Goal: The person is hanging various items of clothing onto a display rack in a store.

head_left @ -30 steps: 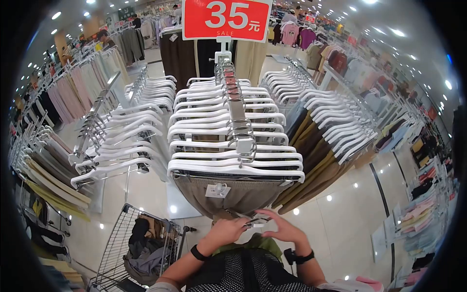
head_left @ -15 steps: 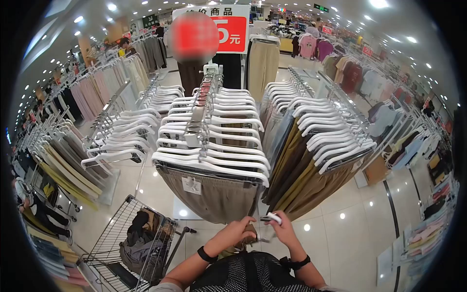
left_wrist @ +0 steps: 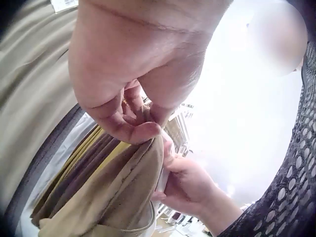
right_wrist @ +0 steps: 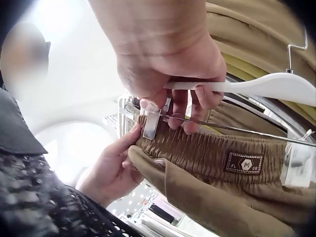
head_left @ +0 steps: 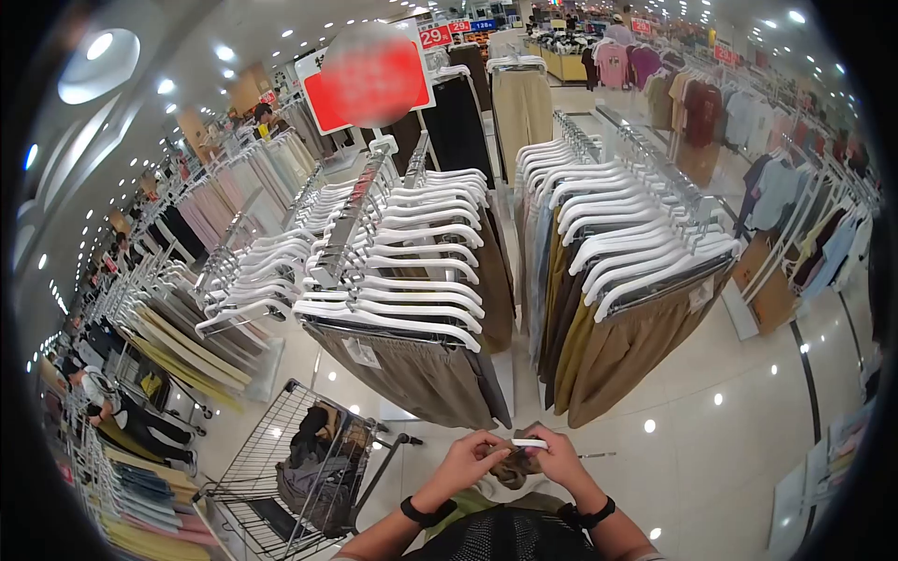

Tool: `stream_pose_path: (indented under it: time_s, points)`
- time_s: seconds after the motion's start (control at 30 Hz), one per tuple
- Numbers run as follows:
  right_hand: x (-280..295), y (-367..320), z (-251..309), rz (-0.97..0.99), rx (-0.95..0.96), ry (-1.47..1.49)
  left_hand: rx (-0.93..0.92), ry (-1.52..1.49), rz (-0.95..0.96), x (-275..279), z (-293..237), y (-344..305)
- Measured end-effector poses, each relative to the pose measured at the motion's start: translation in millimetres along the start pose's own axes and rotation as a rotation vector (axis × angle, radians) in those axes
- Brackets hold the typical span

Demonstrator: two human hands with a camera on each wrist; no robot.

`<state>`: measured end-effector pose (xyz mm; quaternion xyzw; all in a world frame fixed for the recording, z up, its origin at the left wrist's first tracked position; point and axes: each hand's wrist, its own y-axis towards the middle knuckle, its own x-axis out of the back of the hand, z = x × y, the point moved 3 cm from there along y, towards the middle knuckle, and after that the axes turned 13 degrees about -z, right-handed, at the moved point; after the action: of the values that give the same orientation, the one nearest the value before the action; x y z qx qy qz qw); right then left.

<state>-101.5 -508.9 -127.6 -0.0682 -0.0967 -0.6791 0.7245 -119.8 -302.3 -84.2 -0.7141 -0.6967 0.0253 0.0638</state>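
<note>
In front of my body, my left hand point(head_left: 468, 466) and right hand point(head_left: 558, 458) meet at a pair of brown trousers point(right_wrist: 197, 153) with a gathered elastic waistband. My left hand pinches the end of the waistband between thumb and fingers. My right hand grips one end of a white clip hanger point(right_wrist: 271, 86), its thumb on the metal clip point(right_wrist: 151, 124). This clip lies over the waistband end that my left hand holds. A thin metal bar runs below the hanger's arm. A dark label patch point(right_wrist: 243, 163) and a white tag point(right_wrist: 297, 165) show on the trousers.
Ahead stand racks with white hangers point(head_left: 393, 309) of trousers, grey-brown trousers point(head_left: 412, 374) on the nearest. Another row of trousers point(head_left: 645, 346) hangs to the right. A wire shopping cart point(head_left: 253, 439) with dark clothes is at left. Further left is a person point(head_left: 131, 407).
My left hand, apart from the hanger half a second ago, has come in beside my right hand and pinches the waistband. The head view has turned rightward, showing more of the right rack.
</note>
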Motion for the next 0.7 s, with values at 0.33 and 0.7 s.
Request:
stream_pose_path:
  time_s: [0.33,0.7]
  points:
    - [-7,-30,22,0.059,0.114,-0.113,0.023,0.198,0.216,21,22,-16]
    - [-120,-78,118,-0.232,0.469,-0.300,-0.175,0.536,0.316,121,5,-56]
